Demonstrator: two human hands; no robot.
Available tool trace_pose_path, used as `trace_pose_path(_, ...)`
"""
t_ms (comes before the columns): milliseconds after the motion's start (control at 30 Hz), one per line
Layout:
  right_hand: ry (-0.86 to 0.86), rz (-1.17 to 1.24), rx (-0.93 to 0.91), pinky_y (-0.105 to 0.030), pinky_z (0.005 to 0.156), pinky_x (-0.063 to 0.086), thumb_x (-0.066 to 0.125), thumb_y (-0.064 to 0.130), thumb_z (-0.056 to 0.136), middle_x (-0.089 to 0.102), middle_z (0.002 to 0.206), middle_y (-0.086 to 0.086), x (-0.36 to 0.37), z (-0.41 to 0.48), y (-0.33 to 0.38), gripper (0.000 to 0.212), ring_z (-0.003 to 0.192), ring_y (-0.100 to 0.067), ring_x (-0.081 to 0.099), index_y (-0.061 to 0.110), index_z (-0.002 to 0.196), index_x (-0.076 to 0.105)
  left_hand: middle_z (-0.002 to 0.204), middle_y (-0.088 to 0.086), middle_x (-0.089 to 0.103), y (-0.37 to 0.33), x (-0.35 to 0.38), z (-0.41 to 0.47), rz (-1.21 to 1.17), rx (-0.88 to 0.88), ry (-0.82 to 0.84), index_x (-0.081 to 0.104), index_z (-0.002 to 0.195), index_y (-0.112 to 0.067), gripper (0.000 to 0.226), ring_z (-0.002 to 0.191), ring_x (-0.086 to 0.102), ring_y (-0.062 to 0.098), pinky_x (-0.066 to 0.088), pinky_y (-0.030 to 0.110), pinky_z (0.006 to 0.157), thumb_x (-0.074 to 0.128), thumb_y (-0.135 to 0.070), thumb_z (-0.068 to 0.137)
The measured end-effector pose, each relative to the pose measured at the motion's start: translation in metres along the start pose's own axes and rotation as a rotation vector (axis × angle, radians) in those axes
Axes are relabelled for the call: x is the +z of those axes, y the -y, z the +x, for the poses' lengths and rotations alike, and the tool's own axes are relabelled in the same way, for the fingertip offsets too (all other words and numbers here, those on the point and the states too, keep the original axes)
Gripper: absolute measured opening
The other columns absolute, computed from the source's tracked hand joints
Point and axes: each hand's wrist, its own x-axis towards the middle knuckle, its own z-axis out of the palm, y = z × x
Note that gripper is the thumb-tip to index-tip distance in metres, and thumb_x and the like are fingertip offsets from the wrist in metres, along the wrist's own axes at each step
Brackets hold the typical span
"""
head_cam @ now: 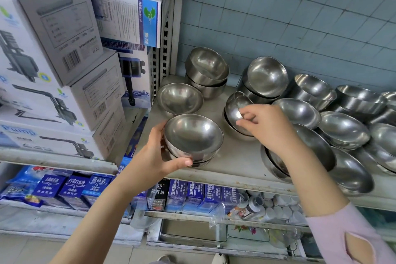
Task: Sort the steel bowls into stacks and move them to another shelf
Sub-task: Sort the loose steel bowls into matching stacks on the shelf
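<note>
Left hand (159,154): its fingers (158,128) and thumb (182,163) wrap the wall of a short stack of nested round steel bowls (192,135), thumb on the near side, fingers behind at the stack's 9 o'clock. The stack sits near the front edge of the pale grey metal shelf (235,161); whether it is lifted or resting cannot be told.

Right hand (267,126): its fingers (244,114) pinch the rim of a tilted shiny steel bowl (235,105), which leans on edge inside a second low stack of steel bowls (237,130), at 3 o'clock from the left-hand stack. A pale pink sleeve (342,238) covers the right forearm.

Outward on the same shelf: a single open steel bowl (180,98) at 11 o'clock from the left-hand stack; behind it a two-bowl steel stack (206,70) by the white perforated upright (169,28). At 1 o'clock from the right hand stands a leaning steel bowl pair (265,77). From 2 to 5 o'clock lie many loose overlapping steel bowls (342,128), some large and shallow, reaching the right border.

Surroundings: white cardboard pump cartons (64,60) are piled on the neighbouring shelf at 9 o'clock. Blue printed packets (192,195) line the shelf below. A blue-grey tiled wall (300,17) rises behind the bowls.
</note>
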Motion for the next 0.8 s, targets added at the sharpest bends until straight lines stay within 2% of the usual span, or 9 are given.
trace_pose_path(100,-0.075,0.000,-0.044,-0.043,0.075,0.055,0.071,0.021,0.086,0.072,0.081,-0.004,-0.006,-0.004,0.006,0.012,0.075,-0.025,0.065,0.010,0.091,0.072,0.137,-0.025,0.042,0.002,0.003,-0.001,0.051,0.029,0.008,0.011,0.150,-0.035,0.116,0.126,0.047,-0.002,0.042,0.024,0.105,0.073,-0.073,0.060)
trace_pose_path(167,-0.147,0.002,-0.091,-0.043,0.072,0.055,0.072,0.017,0.086,0.072,0.080,0.000,-0.010,-0.011,0.008,0.006,0.071,-0.023,0.063,0.013,0.090,0.074,0.133,-0.031,0.042,0.002,0.004,-0.002,0.065,0.025,0.004,0.010,0.149,-0.039,0.115,0.125,0.049,0.000,0.043,0.026,0.104,0.071,-0.076,0.059)
trace_pose_path(233,-0.222,-0.004,-0.164,-0.041,0.070,0.054,0.073,0.013,0.085,0.071,0.082,0.006,-0.013,-0.021,0.011,0.010,0.072,-0.019,0.062,0.020,0.092,0.076,0.130,-0.034,0.043,0.000,0.007,-0.002,0.085,0.022,-0.020,0.010,0.147,-0.042,0.115,0.123,0.051,0.001,0.046,0.028,0.102,0.069,-0.080,0.056)
trace_pose_path(333,-0.324,-0.034,-0.320,-0.038,0.075,0.053,0.076,0.009,0.084,0.073,0.089,0.003,-0.013,-0.036,0.017,0.017,0.079,-0.023,0.062,0.014,0.100,0.077,0.141,-0.018,0.047,-0.003,0.018,0.001,0.079,0.018,-0.008,0.008,0.149,-0.039,0.121,0.128,0.050,0.009,0.046,0.041,0.105,0.067,-0.084,0.053)
trace_pose_path(400,-0.353,-0.057,-0.432,-0.033,0.077,0.051,0.073,0.012,0.085,0.074,0.088,0.002,-0.008,-0.045,0.025,0.013,0.080,-0.021,0.061,0.012,0.097,0.078,0.143,-0.015,0.046,-0.004,0.023,0.004,0.056,0.022,0.019,0.007,0.149,-0.039,0.121,0.131,0.048,0.008,0.044,0.041,0.106,0.069,-0.082,0.054)
trace_pose_path(567,-0.286,-0.058,-0.522,-0.038,0.072,0.053,0.069,0.018,0.086,0.073,0.084,0.005,0.012,-0.058,0.034,0.013,0.078,-0.020,0.060,0.015,0.095,0.078,0.151,-0.011,0.036,-0.008,0.019,0.006,0.020,0.066,0.000,0.016,0.152,-0.031,0.115,0.138,0.036,0.004,0.035,0.037,0.115,0.078,-0.064,0.060)
trace_pose_path(667,-0.214,-0.043,-0.534,-0.036,0.074,0.053,0.063,0.023,0.089,0.072,0.086,0.008,0.019,-0.062,0.034,0.017,0.082,-0.019,0.060,0.017,0.096,0.078,0.148,-0.013,0.043,-0.009,0.019,0.007,-0.027,0.092,0.018,0.023,0.150,-0.032,0.106,0.136,0.039,0.002,0.036,0.036,0.114,0.082,-0.054,0.065)
trace_pose_path(800,-0.146,-0.009,-0.506,-0.032,0.079,0.051,0.060,0.028,0.090,0.071,0.090,0.011,0.021,-0.065,0.033,0.022,0.086,-0.016,0.058,0.021,0.102,0.078,0.145,-0.019,0.045,-0.007,0.021,0.007,-0.023,0.095,-0.003,0.022,0.150,-0.037,0.106,0.134,0.042,0.001,0.041,0.040,0.110,0.079,-0.063,0.063)
